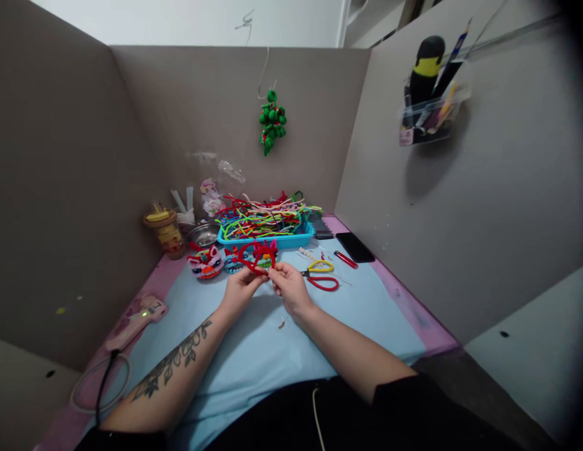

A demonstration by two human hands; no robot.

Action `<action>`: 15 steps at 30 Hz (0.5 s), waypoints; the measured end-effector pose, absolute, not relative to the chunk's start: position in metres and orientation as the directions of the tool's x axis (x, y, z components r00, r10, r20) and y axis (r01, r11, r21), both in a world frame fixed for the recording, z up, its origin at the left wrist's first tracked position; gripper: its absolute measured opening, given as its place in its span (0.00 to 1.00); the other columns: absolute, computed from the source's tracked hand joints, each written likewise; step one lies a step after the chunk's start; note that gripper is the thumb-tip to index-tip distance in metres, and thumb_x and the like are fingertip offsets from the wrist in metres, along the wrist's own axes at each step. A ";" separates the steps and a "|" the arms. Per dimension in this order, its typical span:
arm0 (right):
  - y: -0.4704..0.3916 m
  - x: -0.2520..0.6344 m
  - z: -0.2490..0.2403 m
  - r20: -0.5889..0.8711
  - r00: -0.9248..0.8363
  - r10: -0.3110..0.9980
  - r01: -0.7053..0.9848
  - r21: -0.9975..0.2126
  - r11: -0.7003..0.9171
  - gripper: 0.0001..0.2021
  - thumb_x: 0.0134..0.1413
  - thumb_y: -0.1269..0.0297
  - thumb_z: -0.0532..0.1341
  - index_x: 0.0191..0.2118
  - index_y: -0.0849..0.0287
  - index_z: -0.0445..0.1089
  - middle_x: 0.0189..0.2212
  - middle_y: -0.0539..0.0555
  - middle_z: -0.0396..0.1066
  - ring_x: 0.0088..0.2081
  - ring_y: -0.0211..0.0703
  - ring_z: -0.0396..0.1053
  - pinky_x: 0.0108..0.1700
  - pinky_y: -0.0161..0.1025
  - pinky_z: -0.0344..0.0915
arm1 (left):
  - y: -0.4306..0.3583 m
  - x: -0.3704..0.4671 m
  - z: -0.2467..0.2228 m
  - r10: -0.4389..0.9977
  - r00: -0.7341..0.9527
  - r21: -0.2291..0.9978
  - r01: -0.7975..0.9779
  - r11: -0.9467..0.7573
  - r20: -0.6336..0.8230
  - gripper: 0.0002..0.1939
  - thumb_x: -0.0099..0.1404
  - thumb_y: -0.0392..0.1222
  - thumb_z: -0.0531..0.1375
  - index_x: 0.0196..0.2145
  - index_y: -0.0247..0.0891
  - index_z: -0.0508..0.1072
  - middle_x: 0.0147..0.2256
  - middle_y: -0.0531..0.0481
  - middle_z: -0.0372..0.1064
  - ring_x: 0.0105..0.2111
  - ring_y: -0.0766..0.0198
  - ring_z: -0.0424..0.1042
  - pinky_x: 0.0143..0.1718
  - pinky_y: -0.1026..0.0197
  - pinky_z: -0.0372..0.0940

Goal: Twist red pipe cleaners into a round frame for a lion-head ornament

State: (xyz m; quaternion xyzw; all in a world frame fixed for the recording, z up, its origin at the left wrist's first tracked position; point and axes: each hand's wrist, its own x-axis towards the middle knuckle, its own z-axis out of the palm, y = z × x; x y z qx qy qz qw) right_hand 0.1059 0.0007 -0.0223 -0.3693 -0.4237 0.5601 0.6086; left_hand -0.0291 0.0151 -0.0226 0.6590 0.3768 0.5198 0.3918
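Observation:
Over the middle of the blue cloth, my left hand (pixel 243 287) and my right hand (pixel 288 285) meet with fingertips pinched on a red pipe cleaner (pixel 244 255) bent into loops. Just behind it shows a colourful fuzzy figure (pixel 267 257), partly covered by the red loops. To the left of my fingers sit a pink, white and orange pipe-cleaner head (pixel 207 263) and a blue one (pixel 234 260). Right of my right hand lie scissors (pixel 322 275) with one yellow and one red handle. Exactly where the fingertips grip is partly hidden.
A blue basket (pixel 267 242) heaped with pipe cleaners stands at the back, beside a metal bowl (pixel 204 234) and a brown cup (pixel 165 235). A phone (pixel 355 247) and red cutter (pixel 346 259) lie right. A pink glue gun (pixel 137 324) rests left. Grey partitions (pixel 235 81) enclose the table.

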 end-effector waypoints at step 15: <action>0.002 0.104 -0.030 0.200 0.048 0.979 -0.330 -0.922 0.205 0.12 0.46 0.56 0.62 0.25 0.59 0.62 0.15 0.42 0.57 0.17 0.29 0.51 0.20 0.30 0.46 | 0.015 -0.027 -0.025 0.933 0.151 0.935 0.089 -0.343 0.327 0.10 0.54 0.45 0.63 0.28 0.34 0.73 0.26 0.49 0.73 0.28 0.63 0.71 0.33 0.62 0.66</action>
